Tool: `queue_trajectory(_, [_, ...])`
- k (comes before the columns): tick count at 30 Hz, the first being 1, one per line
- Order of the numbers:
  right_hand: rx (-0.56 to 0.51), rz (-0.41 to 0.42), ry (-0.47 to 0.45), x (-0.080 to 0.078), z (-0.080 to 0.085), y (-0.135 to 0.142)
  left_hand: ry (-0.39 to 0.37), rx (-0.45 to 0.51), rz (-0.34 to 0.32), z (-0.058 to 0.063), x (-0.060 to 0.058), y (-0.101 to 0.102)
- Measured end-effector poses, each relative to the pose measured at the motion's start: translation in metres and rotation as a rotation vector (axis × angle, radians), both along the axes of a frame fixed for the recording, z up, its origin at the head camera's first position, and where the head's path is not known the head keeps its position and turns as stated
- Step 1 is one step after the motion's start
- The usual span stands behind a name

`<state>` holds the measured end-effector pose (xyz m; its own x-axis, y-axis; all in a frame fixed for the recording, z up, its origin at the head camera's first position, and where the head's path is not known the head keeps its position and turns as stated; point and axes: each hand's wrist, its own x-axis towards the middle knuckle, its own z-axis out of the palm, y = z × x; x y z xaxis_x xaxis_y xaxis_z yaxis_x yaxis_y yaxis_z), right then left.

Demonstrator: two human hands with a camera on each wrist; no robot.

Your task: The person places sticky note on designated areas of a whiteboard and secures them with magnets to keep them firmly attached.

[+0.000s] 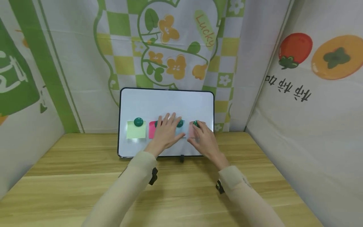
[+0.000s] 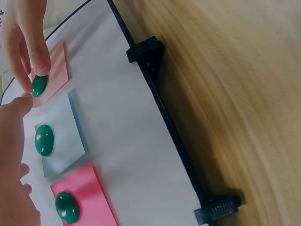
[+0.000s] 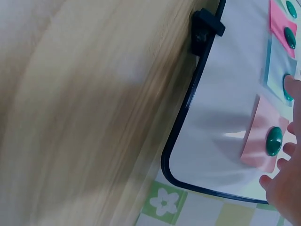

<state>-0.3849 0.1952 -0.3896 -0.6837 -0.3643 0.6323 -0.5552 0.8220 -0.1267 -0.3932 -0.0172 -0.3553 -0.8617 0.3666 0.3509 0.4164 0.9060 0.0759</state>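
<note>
A whiteboard [image 1: 170,102] leans upright on the table. Sticky notes in light green [image 1: 136,131], hot pink [image 1: 152,130], pale blue [image 2: 66,141] and salmon pink [image 3: 256,132] line its lower half, each under a round green magnet. With fingers spread and straight, my left hand [image 1: 166,132] lies over the hot pink and pale blue notes, partly hiding both. My right hand [image 1: 205,140] is at the salmon note, its fingertips close around the green magnet [image 3: 274,141]. In the right wrist view its thumb stands apart from that magnet; whether the fingertips touch it, I cannot tell.
Black clips [image 2: 148,49] grip the board's bottom edge at the wooden table [image 1: 71,176]. A patterned cloth [image 1: 181,41] hangs directly behind the board. More printed cloth [image 1: 312,126] borders the table on the right, and another sheet on the left.
</note>
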Motion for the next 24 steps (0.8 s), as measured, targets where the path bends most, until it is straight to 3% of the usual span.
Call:
queue_trajectory(10, [0.011,-0.008,-0.14,0.018,-0.008,-0.002,-0.014,0.057,-0.044,-0.027,0.021,-0.02])
queue_trajectory(13, [0.019,-0.009,-0.166,0.022,-0.01,-0.003,-0.014,0.083,-0.031,-0.034,0.027,-0.024])
queue_trajectory(18, [0.029,0.008,-0.149,0.027,-0.014,-0.005,-0.004,0.098,-0.008,-0.04,0.035,-0.032])
queue_trajectory(24, [0.06,-0.012,-0.213,0.038,-0.018,-0.001,-0.018,0.138,-0.01,-0.046,0.041,-0.039])
